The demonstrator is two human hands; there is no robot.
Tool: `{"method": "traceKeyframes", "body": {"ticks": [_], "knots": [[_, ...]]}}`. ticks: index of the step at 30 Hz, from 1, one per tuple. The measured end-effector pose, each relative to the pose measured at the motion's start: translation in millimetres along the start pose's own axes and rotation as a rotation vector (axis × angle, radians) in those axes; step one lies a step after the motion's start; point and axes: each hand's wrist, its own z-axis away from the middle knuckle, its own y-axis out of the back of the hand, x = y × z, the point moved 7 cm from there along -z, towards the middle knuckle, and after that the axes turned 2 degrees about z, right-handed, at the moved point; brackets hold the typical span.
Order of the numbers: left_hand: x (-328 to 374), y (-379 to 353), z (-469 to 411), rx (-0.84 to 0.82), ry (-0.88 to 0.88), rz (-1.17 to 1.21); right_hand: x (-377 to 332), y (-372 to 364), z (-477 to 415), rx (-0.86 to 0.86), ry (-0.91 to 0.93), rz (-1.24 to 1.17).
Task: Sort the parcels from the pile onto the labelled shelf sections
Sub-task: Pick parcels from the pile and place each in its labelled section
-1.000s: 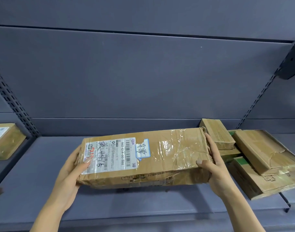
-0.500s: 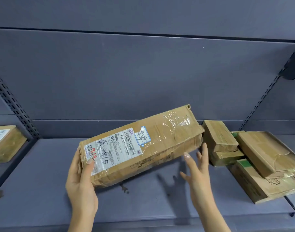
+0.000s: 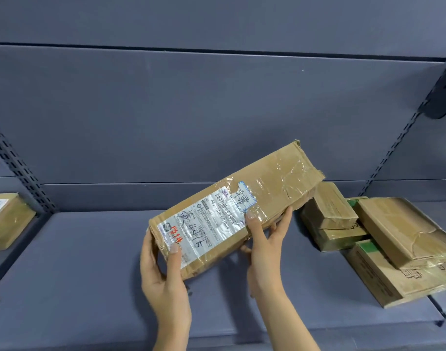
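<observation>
You are holding the long cardboard parcel (image 3: 237,211) tilted above the grey shelf (image 3: 90,274), its far end raised toward the back panel. Your left hand (image 3: 163,279) is gripping the lower end, thumb pressing on the shipping label (image 3: 199,229), fingers curling underneath. Your right hand (image 3: 265,249) is pinching the near long edge at mid-length, thumb on top. Stacked parcels (image 3: 394,236) are lying just beside it on the right; one small box (image 3: 6,221) is sitting in the left section.
</observation>
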Motion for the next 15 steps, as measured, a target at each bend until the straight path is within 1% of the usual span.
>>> {"method": "traceKeyframes", "body": {"ticks": [5,8,11,15], "knots": [[-10,4,1,-0.109,0.053,-0.053,0,10,-5,0.035,0.016,-0.042],[-5,7,-14,-0.189,0.096,-0.167,-4,18,-8,0.006,0.026,-0.011],[9,-2,-33,-0.394,0.099,-0.339,-11,22,-11,-0.071,0.02,0.04],[23,-21,-45,-0.683,0.119,-0.489,-23,18,-15,-0.21,0.029,0.125]]}}
